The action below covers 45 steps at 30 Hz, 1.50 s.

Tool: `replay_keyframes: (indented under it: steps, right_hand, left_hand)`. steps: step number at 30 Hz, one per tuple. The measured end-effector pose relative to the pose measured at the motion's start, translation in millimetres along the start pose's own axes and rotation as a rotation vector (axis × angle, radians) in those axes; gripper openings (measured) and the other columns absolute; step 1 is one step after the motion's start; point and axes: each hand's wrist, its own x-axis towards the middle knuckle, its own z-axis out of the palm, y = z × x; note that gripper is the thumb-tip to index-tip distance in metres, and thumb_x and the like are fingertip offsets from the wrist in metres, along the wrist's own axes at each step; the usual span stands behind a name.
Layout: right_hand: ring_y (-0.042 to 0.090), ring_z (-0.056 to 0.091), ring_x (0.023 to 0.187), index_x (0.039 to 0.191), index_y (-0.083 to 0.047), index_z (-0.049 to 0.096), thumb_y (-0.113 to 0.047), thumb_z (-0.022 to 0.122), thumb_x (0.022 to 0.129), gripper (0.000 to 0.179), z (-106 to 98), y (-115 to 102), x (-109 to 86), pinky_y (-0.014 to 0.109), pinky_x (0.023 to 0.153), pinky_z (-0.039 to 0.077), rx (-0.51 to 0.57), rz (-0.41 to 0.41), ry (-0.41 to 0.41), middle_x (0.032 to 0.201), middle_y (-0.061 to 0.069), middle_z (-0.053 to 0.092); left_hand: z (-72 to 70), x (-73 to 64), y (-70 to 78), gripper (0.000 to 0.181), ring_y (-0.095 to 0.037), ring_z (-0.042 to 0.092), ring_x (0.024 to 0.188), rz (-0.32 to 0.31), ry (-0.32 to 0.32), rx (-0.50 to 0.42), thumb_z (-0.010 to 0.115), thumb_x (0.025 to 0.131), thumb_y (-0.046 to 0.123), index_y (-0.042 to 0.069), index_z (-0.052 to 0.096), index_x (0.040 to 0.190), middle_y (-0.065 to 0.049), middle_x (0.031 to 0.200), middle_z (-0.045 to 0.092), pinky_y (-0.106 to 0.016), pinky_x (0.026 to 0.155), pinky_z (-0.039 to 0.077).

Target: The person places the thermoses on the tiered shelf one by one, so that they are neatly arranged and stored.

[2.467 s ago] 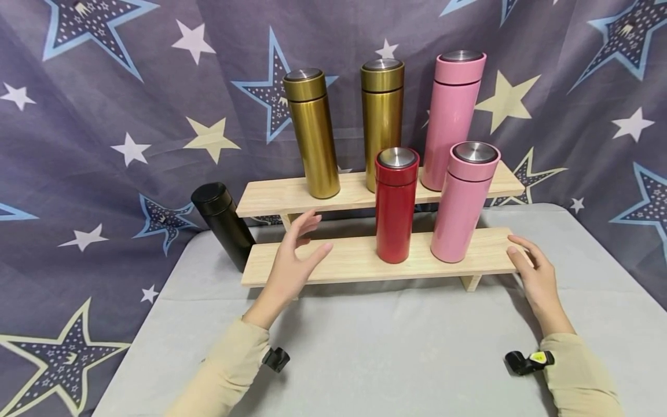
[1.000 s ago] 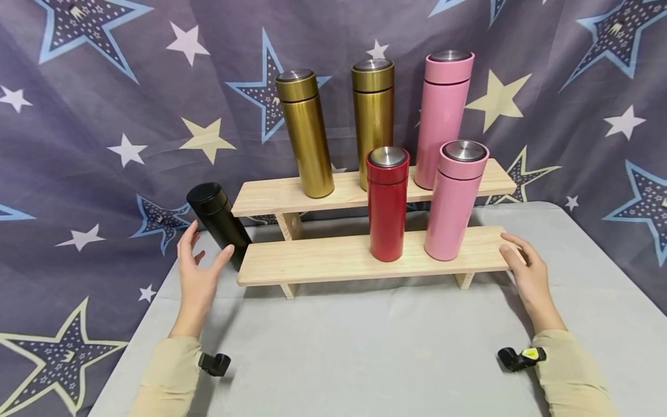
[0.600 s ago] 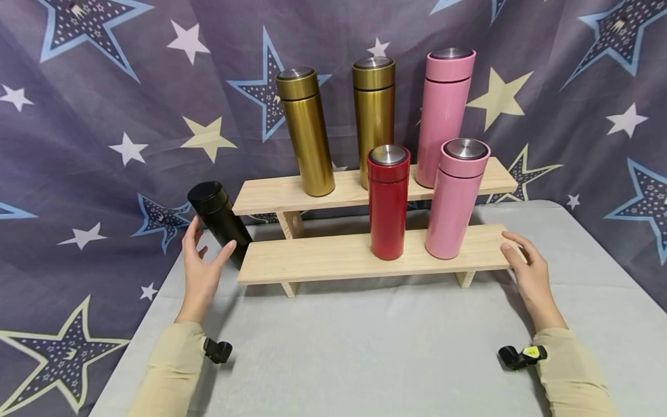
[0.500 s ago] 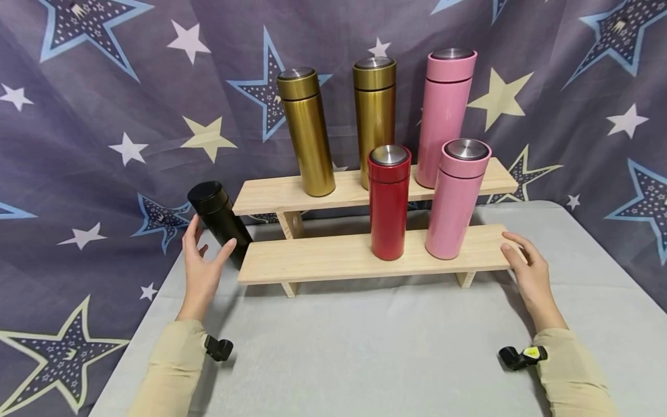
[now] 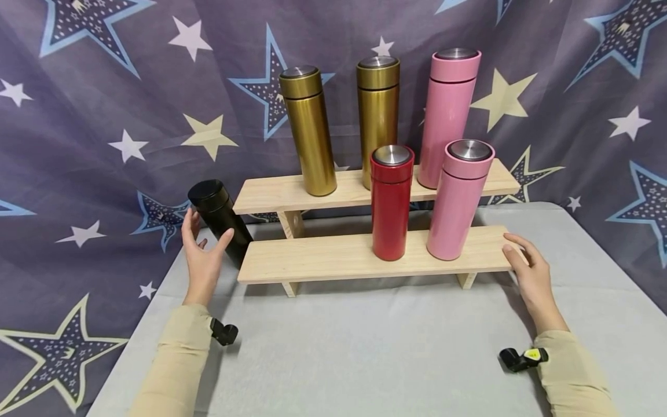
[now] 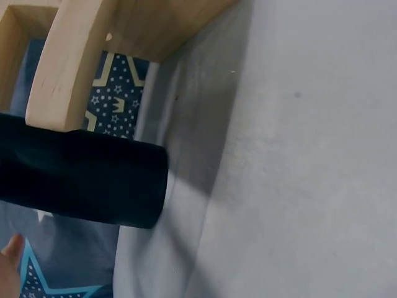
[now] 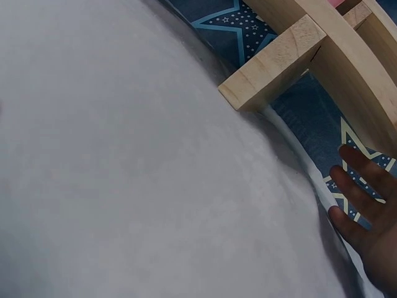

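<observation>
A black vacuum flask [image 5: 225, 215] leans against the left end of the two-tier wooden stand [image 5: 307, 258]. My left hand [image 5: 202, 266] is beside it, fingers spread on its far side and thumb in front. In the left wrist view one fingertip [image 6: 12, 251] shows apart from the flask [image 6: 80, 174]. At the stand's right end is my right hand [image 5: 535, 281], thumb and forefinger by the lower board's edge; contact is unclear. Its other fingers [image 7: 360, 192] extend loosely below the wood. On the lower board stand a red flask [image 5: 391, 214] and a pink flask [image 5: 455, 211].
Two gold flasks, a left one [image 5: 310, 133] and a right one [image 5: 378, 116], stand on the upper board with a taller pink flask [image 5: 449, 116]. A grey cloth [image 5: 385, 347] covers the table. Behind hangs a star-patterned curtain [image 5: 156, 116].
My left hand has moved left from above the lower board to the black flask, then slightly forward around it. The right hand stays at the stand's right end. The flasks have not moved.
</observation>
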Motion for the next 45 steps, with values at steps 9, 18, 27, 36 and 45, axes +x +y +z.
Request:
replay_keyframes:
  steps: [9,18,27,36,45]
  right_hand:
    - [0.000,0.049,0.101,0.143,-0.026,0.055,-0.039,0.056,0.101,0.044,0.1,2.5,0.9,0.009,0.081,0.039,0.006,0.004,-0.002,0.136,0.001,0.050]
    - [0.000,0.050,0.101,0.143,-0.025,0.055,-0.038,0.056,0.101,0.044,1.2,1.2,-0.3,0.009,0.080,0.039,0.005,0.001,0.004,0.134,0.001,0.051]
    - [-0.001,0.051,0.099,0.142,-0.025,0.056,-0.037,0.056,0.101,0.043,2.7,0.7,-1.5,0.009,0.079,0.040,0.025,-0.006,0.002,0.128,-0.003,0.053]
    - [-0.001,0.051,0.100,0.142,-0.025,0.056,-0.036,0.057,0.101,0.043,1.1,1.6,1.0,0.009,0.079,0.041,0.036,-0.005,-0.005,0.128,-0.004,0.053]
    - [0.001,0.051,0.101,0.142,-0.026,0.056,-0.036,0.056,0.101,0.042,-0.4,2.0,1.1,0.008,0.080,0.041,0.031,0.011,-0.005,0.132,-0.002,0.053]
  left_hand:
    - [0.5,9.5,-2.4,0.096,-0.024,0.031,0.141,-0.044,-0.046,-0.063,0.079,0.084,0.015,0.024,0.019,0.158,-0.008,0.156,0.031,-0.054,0.109,0.028]
    - [6.2,10.1,-10.6,0.093,-0.021,0.040,0.131,-0.056,-0.053,-0.053,0.081,0.083,0.021,0.024,0.024,0.157,-0.007,0.148,0.040,-0.043,0.103,0.035]
    - [11.3,10.7,-13.4,0.091,-0.021,0.042,0.124,-0.047,-0.051,-0.045,0.080,0.083,0.016,0.022,0.025,0.155,-0.010,0.142,0.042,-0.039,0.097,0.038]
    - [12.4,10.5,-12.2,0.086,-0.021,0.045,0.120,-0.049,-0.010,-0.029,0.081,0.083,0.018,0.024,0.032,0.153,-0.011,0.139,0.046,-0.039,0.099,0.038]
    - [8.0,6.9,-7.0,0.087,-0.025,0.046,0.122,-0.054,0.004,0.012,0.083,0.082,0.022,0.026,0.033,0.152,-0.011,0.139,0.046,-0.045,0.103,0.037]
